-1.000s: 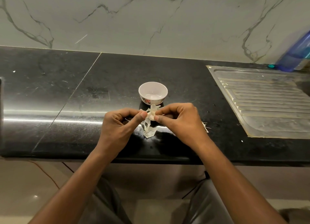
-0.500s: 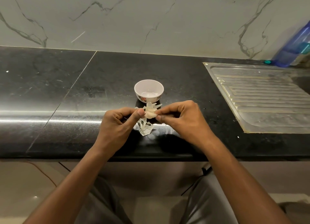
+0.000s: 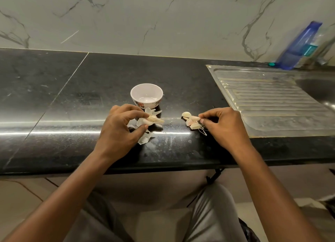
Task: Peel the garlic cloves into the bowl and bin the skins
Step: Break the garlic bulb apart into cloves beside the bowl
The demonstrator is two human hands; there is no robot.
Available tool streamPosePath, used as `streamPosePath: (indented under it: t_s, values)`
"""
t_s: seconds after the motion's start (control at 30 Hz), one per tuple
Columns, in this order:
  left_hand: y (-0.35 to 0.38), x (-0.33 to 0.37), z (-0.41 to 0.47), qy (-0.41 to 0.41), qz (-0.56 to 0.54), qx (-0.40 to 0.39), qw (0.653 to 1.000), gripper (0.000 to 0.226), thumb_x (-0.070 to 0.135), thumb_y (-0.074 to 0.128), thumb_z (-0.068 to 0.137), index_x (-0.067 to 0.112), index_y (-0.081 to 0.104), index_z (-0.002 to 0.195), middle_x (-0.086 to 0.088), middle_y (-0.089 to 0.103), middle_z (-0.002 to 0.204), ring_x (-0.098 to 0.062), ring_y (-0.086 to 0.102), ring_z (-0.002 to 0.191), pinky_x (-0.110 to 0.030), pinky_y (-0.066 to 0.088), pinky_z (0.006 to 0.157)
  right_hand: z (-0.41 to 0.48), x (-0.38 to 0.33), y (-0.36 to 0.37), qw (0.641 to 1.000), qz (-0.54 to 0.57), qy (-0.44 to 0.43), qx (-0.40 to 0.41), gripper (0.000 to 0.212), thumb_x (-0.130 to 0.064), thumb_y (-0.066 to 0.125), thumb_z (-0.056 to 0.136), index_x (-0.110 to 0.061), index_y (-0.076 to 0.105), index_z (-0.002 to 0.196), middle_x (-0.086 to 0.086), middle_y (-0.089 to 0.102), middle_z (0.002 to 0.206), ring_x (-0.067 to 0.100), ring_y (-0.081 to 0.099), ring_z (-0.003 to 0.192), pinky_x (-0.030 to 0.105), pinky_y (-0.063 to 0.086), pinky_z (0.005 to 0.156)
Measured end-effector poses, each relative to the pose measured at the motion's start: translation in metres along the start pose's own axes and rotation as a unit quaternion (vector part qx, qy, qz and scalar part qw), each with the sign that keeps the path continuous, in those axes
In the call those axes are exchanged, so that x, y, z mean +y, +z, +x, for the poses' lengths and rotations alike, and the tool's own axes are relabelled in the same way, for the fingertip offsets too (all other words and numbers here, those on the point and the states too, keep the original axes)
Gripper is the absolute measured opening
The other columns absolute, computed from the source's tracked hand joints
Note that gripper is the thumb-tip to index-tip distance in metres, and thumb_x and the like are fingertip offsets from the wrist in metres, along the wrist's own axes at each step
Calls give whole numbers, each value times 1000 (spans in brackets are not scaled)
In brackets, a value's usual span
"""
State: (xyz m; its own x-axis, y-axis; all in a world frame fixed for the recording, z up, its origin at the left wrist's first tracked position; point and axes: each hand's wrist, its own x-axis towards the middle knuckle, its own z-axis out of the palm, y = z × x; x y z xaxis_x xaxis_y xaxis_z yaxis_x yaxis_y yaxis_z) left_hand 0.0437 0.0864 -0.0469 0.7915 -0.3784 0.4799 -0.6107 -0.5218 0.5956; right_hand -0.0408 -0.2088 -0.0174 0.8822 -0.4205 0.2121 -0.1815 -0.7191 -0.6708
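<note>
Plainly at work with both bare hands over the glossy black stone table (image 3: 54,114). Holds in the left hand (image 3: 117,133) a pale, stringy garlic core (image 3: 154,118) with papery skin flaring off it; thumb and forefinger curled round it, so a narrow grip closed on that core. Just behind it, upright on the table near the middle: a small round white bowl (image 3: 146,95) with a floral band low on its outer wall. Pinches with the right hand (image 3: 224,125), thumb tip against forefinger tip, the end of one cream garlic clove (image 3: 195,117); likewise a tight grip, remaining fingers loosely curled. Cannot tell whether that clove rests on the table or hangs just clear of it. Right beside the pinch, touching one another on the table: a little cluster of unpeeled pinkish-cream garlic cloves (image 3: 190,123), to the right of the bowl and well apart from the left hand. Beneath and in front of the left hand, near the table's front edge: torn papery white skins (image 3: 145,139). Farther right, set into the table: a ribbed steel drainboard (image 3: 272,100). Behind that, leaning on the white grey-veined marble wall (image 3: 163,24): a translucent blue plastic bottle (image 3: 299,44). Below the table edge: grey trousers (image 3: 208,214).
</note>
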Motion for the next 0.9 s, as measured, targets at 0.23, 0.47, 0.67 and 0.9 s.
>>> streamPosePath:
  t_s: [0.23,0.47,0.67,0.9]
  values:
    - [3,-2,3,-20,13,-36,999,40,23,82,89,32,74,127,21,67,119,-10,51,112,-14,39,84,1,2,3,999,-34,-8,-10,21,-19,77,94,-27,84,112,-10,80,109,1,71,85,23,59,79]
    - [4,-5,3,-9,13,-35,999,34,29,81,90,30,75,123,20,66,106,-12,53,104,-35,46,84,-4,-26,5,997,-17,-81,-1,25,-17,74,94,-28,82,115,-11,79,112,1,71,99,28,61,93]
    - [3,-2,1,4,2,-20,1000,31,39,75,94,29,76,123,17,69,104,-8,52,99,-26,39,79,-12,-61,34,975,11,-208,-79,25,-22,80,92,-28,81,116,-15,76,113,2,68,104,30,60,91]
    - [-2,1,-4,16,-31,-39,999,26,37,69,99,33,73,124,14,66,107,-10,56,108,-27,46,82,-9,-74,59,947,-59,-302,-95,29,-42,74,97,-29,78,123,-13,73,123,9,58,114,26,51,90]
